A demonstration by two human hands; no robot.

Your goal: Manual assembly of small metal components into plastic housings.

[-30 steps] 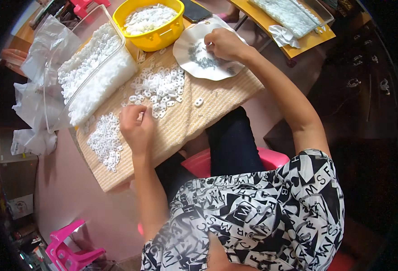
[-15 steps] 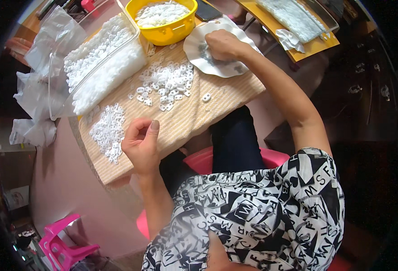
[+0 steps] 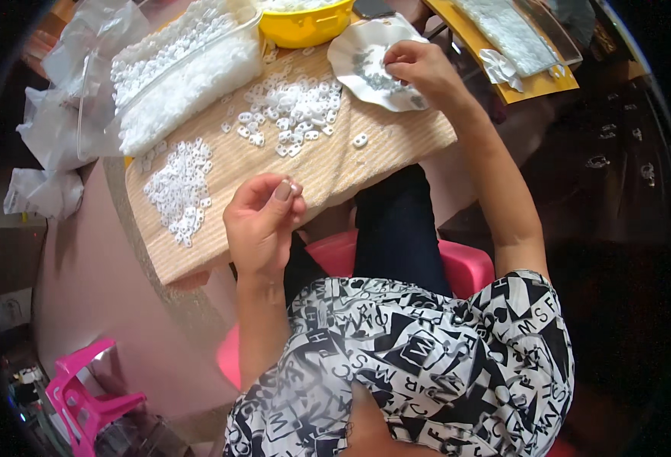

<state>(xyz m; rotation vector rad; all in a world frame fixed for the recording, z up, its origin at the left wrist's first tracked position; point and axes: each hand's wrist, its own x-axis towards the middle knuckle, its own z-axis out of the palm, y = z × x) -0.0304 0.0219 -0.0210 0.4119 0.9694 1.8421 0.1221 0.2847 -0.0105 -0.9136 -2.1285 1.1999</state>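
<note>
left hand (image 3: 263, 221) pinches small white piece (image 3: 293, 185); right hand (image 3: 421, 67) in white dish (image 3: 354, 57)

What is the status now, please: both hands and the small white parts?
Left hand pinching one small white part above board edge. Right hand fingertips in white dish. Loose white parts between; nothing blocking.

So much white here: the small plastic pieces (image 3: 293, 114) heaped mid-board, the ones (image 3: 179, 186) near its left edge, the dish (image 3: 366, 65) at the far right corner and the clear tub (image 3: 175, 72) full of them. The board (image 3: 335, 164) itself is a tan woven pattern, with a yellow bowl (image 3: 305, 27) at its far edge. Shirt (image 3: 427, 365) is a black-and-white letter print, seat (image 3: 465, 266) and little stool (image 3: 84, 396) are hot pink, tray (image 3: 503, 72) is mustard yellow.
</note>
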